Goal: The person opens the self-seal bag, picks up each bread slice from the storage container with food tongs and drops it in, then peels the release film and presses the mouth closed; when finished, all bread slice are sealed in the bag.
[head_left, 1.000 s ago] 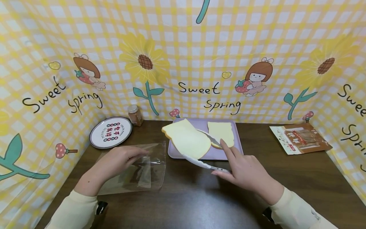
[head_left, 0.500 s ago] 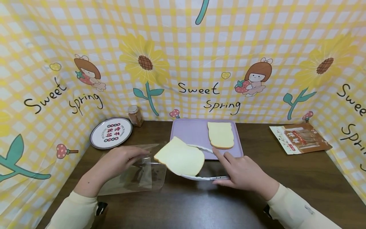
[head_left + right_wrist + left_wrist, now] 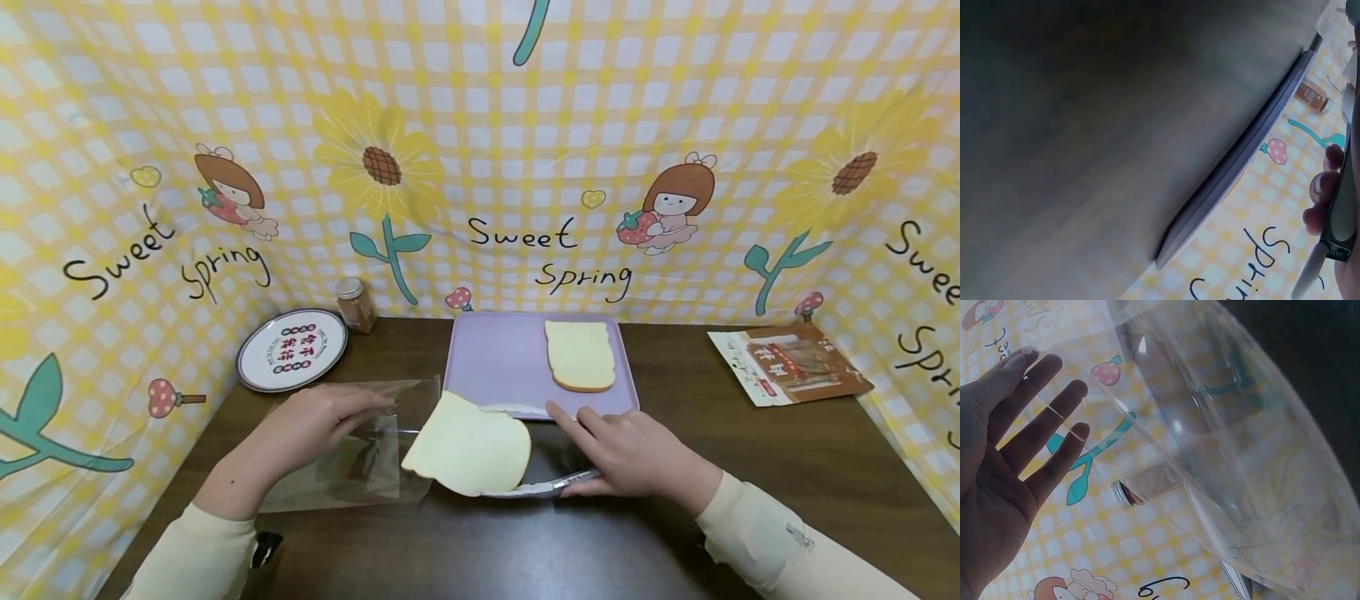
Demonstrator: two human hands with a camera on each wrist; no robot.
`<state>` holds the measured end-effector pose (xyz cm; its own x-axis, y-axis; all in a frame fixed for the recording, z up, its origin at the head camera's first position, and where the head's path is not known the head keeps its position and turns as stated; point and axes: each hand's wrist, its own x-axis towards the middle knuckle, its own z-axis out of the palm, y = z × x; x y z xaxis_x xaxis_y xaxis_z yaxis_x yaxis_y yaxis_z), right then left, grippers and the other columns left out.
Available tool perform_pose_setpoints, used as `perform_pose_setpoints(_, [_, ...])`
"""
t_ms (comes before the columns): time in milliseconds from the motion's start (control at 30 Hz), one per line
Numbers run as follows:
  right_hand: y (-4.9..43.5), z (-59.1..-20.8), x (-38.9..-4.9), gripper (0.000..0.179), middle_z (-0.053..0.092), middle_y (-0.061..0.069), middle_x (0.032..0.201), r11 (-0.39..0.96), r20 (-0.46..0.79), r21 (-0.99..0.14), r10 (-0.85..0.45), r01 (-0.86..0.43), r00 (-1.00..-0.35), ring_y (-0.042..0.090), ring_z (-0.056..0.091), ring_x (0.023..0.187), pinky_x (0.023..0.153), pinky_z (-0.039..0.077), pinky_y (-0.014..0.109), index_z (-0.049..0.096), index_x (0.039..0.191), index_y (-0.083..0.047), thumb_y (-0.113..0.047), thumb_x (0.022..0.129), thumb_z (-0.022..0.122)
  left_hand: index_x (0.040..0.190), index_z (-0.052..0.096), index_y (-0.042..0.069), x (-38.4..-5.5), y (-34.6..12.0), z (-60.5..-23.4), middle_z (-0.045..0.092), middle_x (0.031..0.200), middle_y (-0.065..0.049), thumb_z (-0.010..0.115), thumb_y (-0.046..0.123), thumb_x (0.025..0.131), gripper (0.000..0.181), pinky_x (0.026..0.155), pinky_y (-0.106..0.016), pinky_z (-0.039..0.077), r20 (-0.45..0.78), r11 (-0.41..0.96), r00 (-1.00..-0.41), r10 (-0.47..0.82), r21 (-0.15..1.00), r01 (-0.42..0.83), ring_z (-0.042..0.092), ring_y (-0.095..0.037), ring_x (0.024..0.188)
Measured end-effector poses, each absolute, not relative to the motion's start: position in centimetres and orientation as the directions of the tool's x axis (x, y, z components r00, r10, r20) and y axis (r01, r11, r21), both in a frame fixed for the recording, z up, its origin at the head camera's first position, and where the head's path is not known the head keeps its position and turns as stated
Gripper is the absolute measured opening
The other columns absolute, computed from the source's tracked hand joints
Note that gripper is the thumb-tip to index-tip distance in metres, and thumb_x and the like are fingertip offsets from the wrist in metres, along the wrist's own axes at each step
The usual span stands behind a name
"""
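My right hand [image 3: 637,454] grips a pair of tongs [image 3: 534,490] whose white tips hold a slice of bread [image 3: 468,446] by its opposite edges. The slice is tilted, its left end overlapping the mouth of a clear plastic bag [image 3: 352,479] in the head view. With thumb and index finger, my left hand [image 3: 1022,456] pinches the bag's upper edge; the other fingers are spread. In the left wrist view the bag gapes wide. The right wrist view catches only the tongs' handle [image 3: 1342,206] and some fingers. A second bread slice [image 3: 580,354] lies on the purple tray [image 3: 491,358].
Back left, a white plate [image 3: 262,358] with red lettering stands beside a spice jar [image 3: 356,307]. A brown food packet [image 3: 795,364] lies at the right. Yellow checked cloth [image 3: 480,150] walls in the back and sides of the dark wooden table [image 3: 525,550].
The tongs and bread slice have come off the tray, toward me and leftward to the bag's mouth. My left hand has stayed in place at the bag.
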<state>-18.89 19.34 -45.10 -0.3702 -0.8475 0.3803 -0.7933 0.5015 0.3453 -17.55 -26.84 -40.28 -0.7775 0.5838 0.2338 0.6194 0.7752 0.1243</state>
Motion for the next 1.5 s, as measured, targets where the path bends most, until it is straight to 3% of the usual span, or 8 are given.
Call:
perform_pose_setpoints(233, [18.9, -44.5, -20.2, 0.103, 0.052, -0.004, 0.086, 0.405, 0.321, 0.424, -0.904, -0.810, -0.284, 0.010, 0.036, 0.048, 0.042, 0.033, 0.025, 0.052, 0.155, -0.006, -0.086, 0.090, 0.057, 0.129, 0.078, 0.024, -17.4, -26.9, -40.2, 0.080, 0.127, 0.009, 0.075, 0.010, 0.099, 0.034, 0.098, -0.042, 0.065, 0.235, 0.761, -0.766, 0.598, 0.134, 0.635, 0.078, -0.016, 0.115])
perform_pose_setpoints(667, [18.1, -44.2, -22.1, 0.104, 0.058, -0.002, 0.090, 0.307, 0.348, 0.516, -0.928, -0.800, -0.132, 0.011, 0.038, 0.050, 0.043, 0.037, 0.026, 0.057, 0.151, -0.006, -0.088, 0.088, 0.058, 0.125, 0.080, 0.025, -17.2, -26.9, -40.3, 0.081, 0.123, 0.010, 0.078, 0.010, 0.096, 0.033, 0.097, -0.040, 0.065, 0.238, 0.745, -0.750, 0.617, 0.133, 0.654, 0.078, -0.014, 0.113])
perform_pose_setpoints(1167, [16.9, -43.7, -22.7, 0.103, 0.061, -0.002, 0.090, 0.293, 0.331, 0.530, -0.936, -0.796, -0.123, 0.011, 0.048, 0.054, 0.042, 0.039, 0.026, 0.056, 0.153, -0.007, -0.088, 0.088, 0.059, 0.126, 0.079, 0.026, -17.0, -26.3, -40.0, 0.081, 0.123, 0.008, 0.078, 0.008, 0.096, 0.035, 0.097, -0.042, 0.065, 0.257, 0.726, -0.727, 0.637, 0.119, 0.678, 0.078, -0.016, 0.112])
perform_pose_setpoints(1500, [15.9, -43.4, -23.0, 0.102, 0.063, -0.002, 0.093, 0.305, 0.294, 0.511, -0.940, -0.803, -0.170, 0.013, 0.053, 0.060, 0.041, 0.036, 0.027, 0.054, 0.156, -0.009, -0.087, 0.090, 0.055, 0.127, 0.079, 0.028, -17.0, -26.2, -40.1, 0.081, 0.123, 0.009, 0.077, 0.007, 0.096, 0.037, 0.097, -0.041, 0.065, 0.254, 0.728, -0.726, 0.638, 0.107, 0.677, 0.078, -0.015, 0.112])
